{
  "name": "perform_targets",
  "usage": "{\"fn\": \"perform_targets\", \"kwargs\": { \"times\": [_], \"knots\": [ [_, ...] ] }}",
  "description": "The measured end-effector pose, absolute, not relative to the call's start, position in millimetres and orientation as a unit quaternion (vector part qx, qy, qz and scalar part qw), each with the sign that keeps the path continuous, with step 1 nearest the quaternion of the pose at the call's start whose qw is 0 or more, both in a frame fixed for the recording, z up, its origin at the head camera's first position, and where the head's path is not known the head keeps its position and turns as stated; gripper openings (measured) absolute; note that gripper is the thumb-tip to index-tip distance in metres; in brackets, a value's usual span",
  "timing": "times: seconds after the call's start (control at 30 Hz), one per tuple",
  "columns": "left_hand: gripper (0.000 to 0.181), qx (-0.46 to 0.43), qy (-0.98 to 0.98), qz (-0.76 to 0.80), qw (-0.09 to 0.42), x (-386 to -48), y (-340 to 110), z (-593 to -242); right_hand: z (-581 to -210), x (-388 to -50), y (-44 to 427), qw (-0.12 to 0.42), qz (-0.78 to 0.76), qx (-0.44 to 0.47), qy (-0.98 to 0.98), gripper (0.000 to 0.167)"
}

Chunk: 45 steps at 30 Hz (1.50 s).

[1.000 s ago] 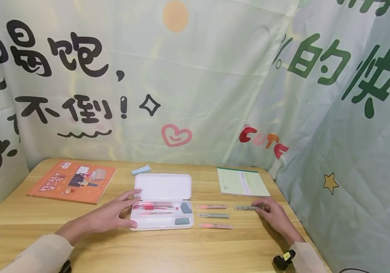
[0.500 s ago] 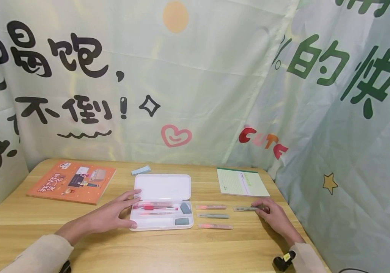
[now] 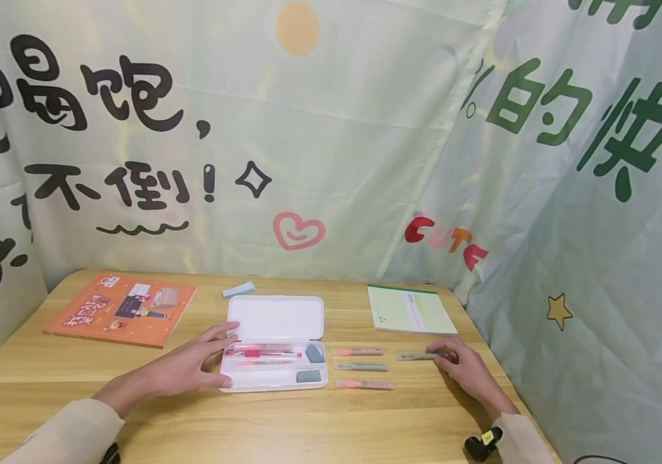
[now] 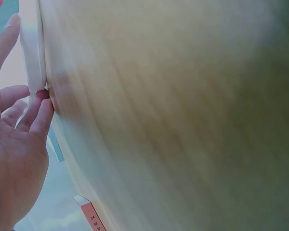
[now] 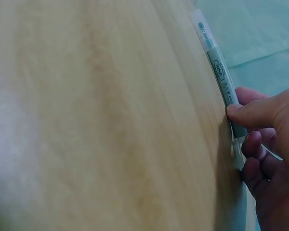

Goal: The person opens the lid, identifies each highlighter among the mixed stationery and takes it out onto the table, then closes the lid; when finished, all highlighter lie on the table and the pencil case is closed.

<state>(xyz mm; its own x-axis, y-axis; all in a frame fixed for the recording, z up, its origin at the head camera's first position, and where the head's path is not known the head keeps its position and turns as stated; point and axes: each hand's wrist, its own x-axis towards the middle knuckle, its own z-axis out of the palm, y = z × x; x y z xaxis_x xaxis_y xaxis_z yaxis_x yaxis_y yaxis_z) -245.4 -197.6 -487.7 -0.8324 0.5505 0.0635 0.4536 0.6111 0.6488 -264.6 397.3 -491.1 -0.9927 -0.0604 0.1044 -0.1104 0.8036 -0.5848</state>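
Note:
A white pencil case (image 3: 275,319) lies with its lid raised at the middle of the table. Inside are a red pen (image 3: 261,353), other slim pens and two grey-green erasers (image 3: 309,376). My left hand (image 3: 192,367) rests at the case's left edge, fingers spread, thumb at the near corner. To the right, my right hand (image 3: 463,362) pinches the end of a grey-green highlighter (image 3: 415,356) between thumb and fingers. In the right wrist view that highlighter (image 5: 219,70) has a clear cap and lies close along the tabletop. Between case and right hand lie a grey-green highlighter (image 3: 362,367) and two pinkish ones (image 3: 366,385).
An orange book (image 3: 125,309) lies at the back left of the wooden table (image 3: 273,428). Behind the case is a light blue block (image 3: 239,289). A pale green notebook (image 3: 412,309) sits at the back right. Printed curtains (image 3: 354,142) hang behind the table.

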Motion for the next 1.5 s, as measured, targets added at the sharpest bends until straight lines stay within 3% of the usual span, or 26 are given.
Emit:
{"fn": "perform_targets", "kwargs": {
  "times": [0.33,0.83,1.5],
  "knots": [
    [0.094,0.279,0.897,0.337,0.072,-246.1,-197.2,-488.0,-494.2,-269.9,395.0,0.032,0.293,0.027,-0.955,0.015],
    [0.094,0.282,0.897,0.334,0.070,-246.5,-198.0,-489.9,-498.1,-269.7,390.8,0.074,0.282,0.039,-0.956,0.015],
    [0.094,0.280,0.896,0.338,0.073,-245.5,-197.4,-488.5,-489.4,-265.5,390.1,0.036,0.337,0.032,-0.940,0.022]
  ]
}}
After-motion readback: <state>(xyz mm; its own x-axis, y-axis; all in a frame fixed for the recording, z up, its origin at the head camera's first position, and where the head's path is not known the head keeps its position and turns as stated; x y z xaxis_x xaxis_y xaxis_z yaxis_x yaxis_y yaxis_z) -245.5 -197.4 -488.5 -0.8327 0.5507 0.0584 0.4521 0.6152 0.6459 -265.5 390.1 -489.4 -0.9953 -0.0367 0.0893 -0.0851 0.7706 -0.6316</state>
